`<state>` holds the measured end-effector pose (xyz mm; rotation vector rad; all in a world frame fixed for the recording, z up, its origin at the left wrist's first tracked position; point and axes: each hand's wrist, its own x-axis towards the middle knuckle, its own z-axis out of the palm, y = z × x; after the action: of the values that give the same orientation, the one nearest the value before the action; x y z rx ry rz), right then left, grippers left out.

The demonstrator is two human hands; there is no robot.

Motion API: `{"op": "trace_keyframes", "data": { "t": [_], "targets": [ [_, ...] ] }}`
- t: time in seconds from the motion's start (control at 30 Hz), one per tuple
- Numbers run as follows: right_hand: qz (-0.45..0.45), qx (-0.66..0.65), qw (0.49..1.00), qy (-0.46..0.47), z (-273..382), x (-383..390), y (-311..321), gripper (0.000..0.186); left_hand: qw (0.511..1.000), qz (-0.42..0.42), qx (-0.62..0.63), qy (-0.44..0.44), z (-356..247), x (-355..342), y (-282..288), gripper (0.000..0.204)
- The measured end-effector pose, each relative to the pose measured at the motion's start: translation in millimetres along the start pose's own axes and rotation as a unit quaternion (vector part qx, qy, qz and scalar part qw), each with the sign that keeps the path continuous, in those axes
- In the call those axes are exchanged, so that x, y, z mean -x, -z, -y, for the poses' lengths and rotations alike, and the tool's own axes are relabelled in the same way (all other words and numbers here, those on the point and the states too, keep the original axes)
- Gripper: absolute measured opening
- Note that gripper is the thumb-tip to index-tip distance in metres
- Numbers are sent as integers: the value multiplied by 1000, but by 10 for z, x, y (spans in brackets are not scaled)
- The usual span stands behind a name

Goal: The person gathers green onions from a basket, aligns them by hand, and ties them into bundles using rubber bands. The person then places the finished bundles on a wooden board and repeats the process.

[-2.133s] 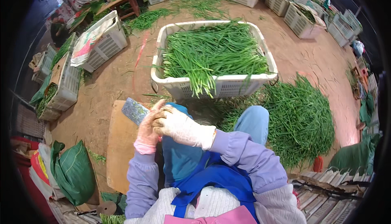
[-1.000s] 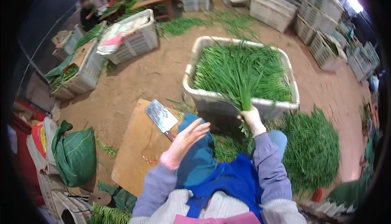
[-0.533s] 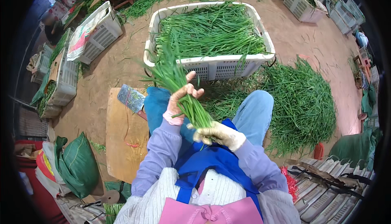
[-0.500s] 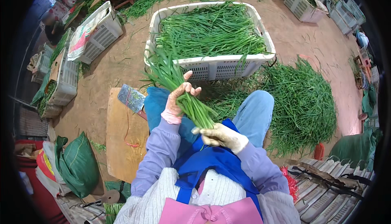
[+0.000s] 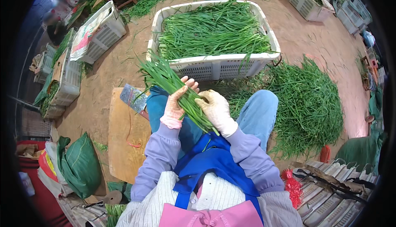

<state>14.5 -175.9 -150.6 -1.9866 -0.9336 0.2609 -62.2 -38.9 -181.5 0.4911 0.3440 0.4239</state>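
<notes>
A bunch of garlic chives (image 5: pixel 165 79) lies slantwise above my lap, leaf tips toward the crate and pale cut ends toward my apron. My left hand (image 5: pixel 173 108), in a pinkish thin glove, holds it from below, thumb across the stalks and fingertips showing on the far side. Against the bunch's right side is my right hand (image 5: pixel 219 113), in a whitish glove, its thumb and fingers bent onto the lower stalks. Just beyond stands a white plastic crate (image 5: pixel 214 64) filled with chives (image 5: pixel 210 31).
A loose heap of chives (image 5: pixel 307 107) lies on the floor at right. At my left, a cleaver (image 5: pixel 134 97) rests on a wooden board (image 5: pixel 128 144). Other crates (image 5: pixel 103 33) stand around. A green sack (image 5: pixel 80 165) and red ties (image 5: pixel 292 187) flank me.
My right hand has moved up from the cut ends to the bunch's right side. The bunch has tilted further, its leaf tips shifting left.
</notes>
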Motion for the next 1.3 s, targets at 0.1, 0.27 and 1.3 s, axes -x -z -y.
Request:
{"op": "trace_keyframes", "data": {
  "t": [0.1,0.27,1.3],
  "targets": [
    [91,-115,984,-96,-166,50,118,16,998,27,62,1,-147,25,2,43],
    [-89,41,991,91,18,129,186,32,998,-46,14,-46,-142,-102,241,38],
    [35,-123,988,92,4,312,803,28,989,-43,53,-130,-524,-110,7,29]
  ]
}}
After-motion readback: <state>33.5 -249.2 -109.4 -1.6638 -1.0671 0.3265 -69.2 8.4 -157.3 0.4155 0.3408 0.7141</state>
